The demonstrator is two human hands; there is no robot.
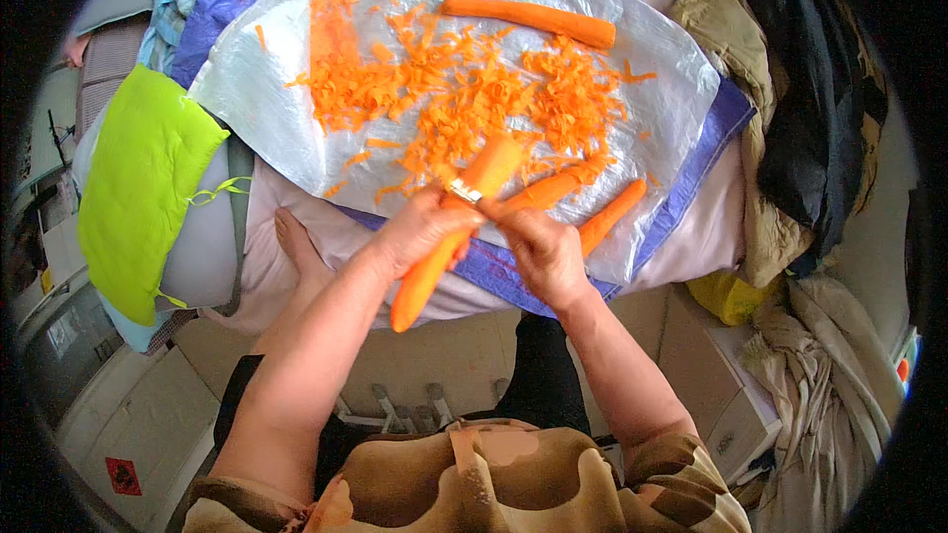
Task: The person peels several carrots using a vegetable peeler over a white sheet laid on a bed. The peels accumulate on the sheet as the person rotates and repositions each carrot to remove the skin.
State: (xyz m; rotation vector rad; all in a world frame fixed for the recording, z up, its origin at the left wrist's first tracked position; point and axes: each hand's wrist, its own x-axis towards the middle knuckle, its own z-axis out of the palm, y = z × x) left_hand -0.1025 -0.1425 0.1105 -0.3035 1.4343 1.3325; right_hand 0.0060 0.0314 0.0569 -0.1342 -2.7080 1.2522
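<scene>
A long carrot (425, 286) slants across my left hand (424, 231), which grips it around the middle. My right hand (539, 246) holds a peeler (465, 190) whose metal head rests against the carrot's upper half. Beneath the hands, a silvery plastic sheet (252, 104) carries a loose spread of orange carrot peelings (474, 100). One carrot (529, 17) lies along the far side of the peelings. Close to my right hand lie another carrot (544, 191), partly hidden by the hand, and a slimmer carrot (611, 216).
The sheet lies over a purple plastic sheet (670, 196) on pink bedding (696, 248). A lime-green cushion (144, 192) stands at the left. Khaki cloth (729, 37) and a black garment (803, 104) are heaped at the right. A crumpled beige cloth (803, 385) hangs at the lower right.
</scene>
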